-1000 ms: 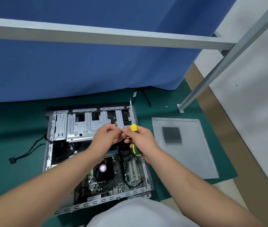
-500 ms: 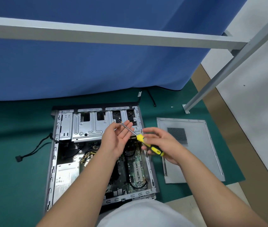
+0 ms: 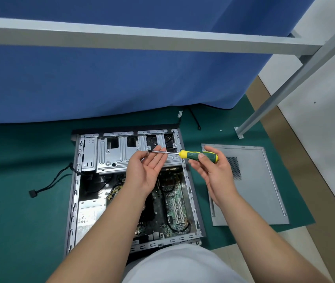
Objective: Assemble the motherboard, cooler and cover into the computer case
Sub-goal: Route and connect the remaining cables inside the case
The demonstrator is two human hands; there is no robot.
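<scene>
Above the open computer case [image 3: 133, 186], in the head view, both hands meet over the drive cage end. The right hand [image 3: 213, 170] has its grip wrapped round the green and yellow handle of a screwdriver [image 3: 195, 156], held level with the shaft pointing left. The left hand [image 3: 148, 168] is palm up, fingers relaxed and straight, and the tip of the shaft lies across its fingertips. There seems to be a small screw at the tip, though it is too small to be sure.

The case lies on its side on the green mat [image 3: 19, 221], open face up. The motherboard [image 3: 170, 203] is already down inside it, toward the right wall, partly hidden by the left forearm. No cooler can be made out over the board. The cover [image 3: 252, 186] lies flat on the mat just right of the case, clear of it, so closing up is a long way off.

My read: this is the screw-loading step, a fastener being seated on the driver before the board gets fixed down. The next move calls for tipping the driver downward without shaking the screw loose, then finding a mounting hole on the board, with the left hand getting out of the way or steadying the shaft.
</scene>
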